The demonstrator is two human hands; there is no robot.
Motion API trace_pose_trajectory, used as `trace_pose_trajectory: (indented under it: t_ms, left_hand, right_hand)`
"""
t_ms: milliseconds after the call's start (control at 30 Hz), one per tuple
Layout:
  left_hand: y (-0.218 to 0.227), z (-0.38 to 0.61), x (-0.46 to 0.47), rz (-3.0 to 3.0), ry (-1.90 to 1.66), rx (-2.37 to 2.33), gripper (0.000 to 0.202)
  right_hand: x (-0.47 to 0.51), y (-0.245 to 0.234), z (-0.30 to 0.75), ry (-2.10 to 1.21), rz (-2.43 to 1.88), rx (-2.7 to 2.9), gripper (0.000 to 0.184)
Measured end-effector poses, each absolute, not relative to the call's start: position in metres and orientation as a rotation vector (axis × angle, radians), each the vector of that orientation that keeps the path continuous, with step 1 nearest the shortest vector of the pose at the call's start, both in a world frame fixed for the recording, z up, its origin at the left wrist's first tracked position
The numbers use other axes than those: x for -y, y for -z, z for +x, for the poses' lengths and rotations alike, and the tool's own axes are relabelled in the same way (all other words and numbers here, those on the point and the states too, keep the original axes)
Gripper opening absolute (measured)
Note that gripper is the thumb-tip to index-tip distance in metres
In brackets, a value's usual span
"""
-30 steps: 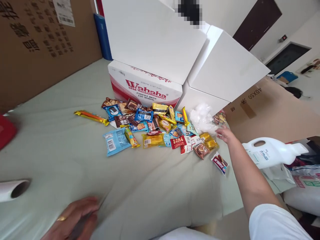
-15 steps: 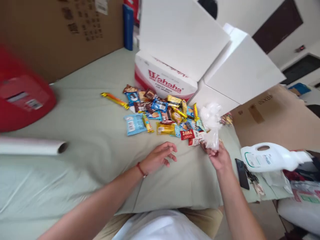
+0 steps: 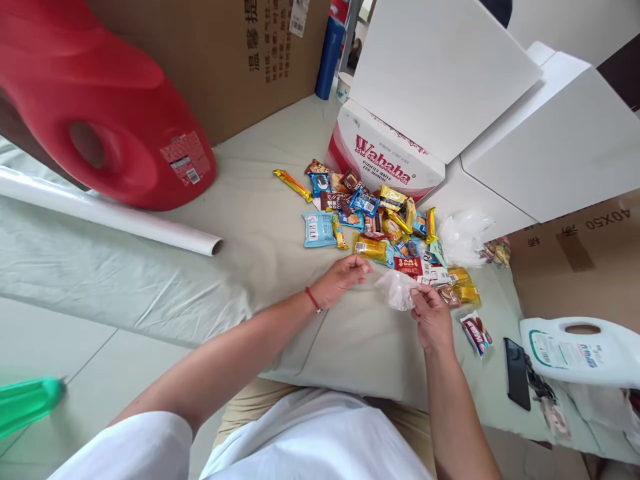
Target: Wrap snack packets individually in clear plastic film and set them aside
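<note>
My right hand (image 3: 433, 312) pinches a small clear plastic bag (image 3: 396, 291), crumpled and hanging to the left of the fingers. Just left of that bag is my left hand (image 3: 345, 279), its fingers curled together and apart from the plastic; I see nothing in them. Beyond both hands lies a heap of wrapped snacks, among them a light blue packet (image 3: 319, 229), a yellow packet (image 3: 370, 247) and a red packet (image 3: 409, 267). To the right of my right hand lies a small dark red and white snack packet (image 3: 476, 333).
A pile of clear plastic bags (image 3: 464, 239) lies right of the snacks, before white boxes. Behind stands a Wahaha carton (image 3: 383, 157). At left are a red jug (image 3: 145, 127) and a white roll (image 3: 115, 217); at right, a phone (image 3: 517, 373) and a white bottle (image 3: 575, 350).
My right hand has brought a plastic bag leftward, away from the pile. My left hand's fingers have curled closed. The view has shifted, and more snack packets show at the right.
</note>
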State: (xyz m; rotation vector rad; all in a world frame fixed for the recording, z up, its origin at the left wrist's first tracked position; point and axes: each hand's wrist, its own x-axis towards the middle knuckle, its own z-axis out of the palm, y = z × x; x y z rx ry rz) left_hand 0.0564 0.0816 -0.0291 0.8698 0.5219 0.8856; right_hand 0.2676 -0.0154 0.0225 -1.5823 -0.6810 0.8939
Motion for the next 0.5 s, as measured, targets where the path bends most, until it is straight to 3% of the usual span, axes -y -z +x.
trace_pose_trajectory:
  t_ms: [167,300,500]
  left_hand:
    - [0.028,0.065,-0.073,0.836,-0.794,-0.47,0.063]
    - [0.031,0.065,-0.073,0.799,-0.747,-0.497,0.051]
    - [0.032,0.061,-0.084,0.736,-0.75,-0.626,0.057]
  right_hand:
    - [0.019,-0.019,0.247,-1.122,-1.504,0.549,0.044]
    - [0.011,-0.014,0.233,-1.179,-1.504,0.591,0.044]
    - [0.008,-0.012,0.259,-1.173,-1.586,0.666,0.042]
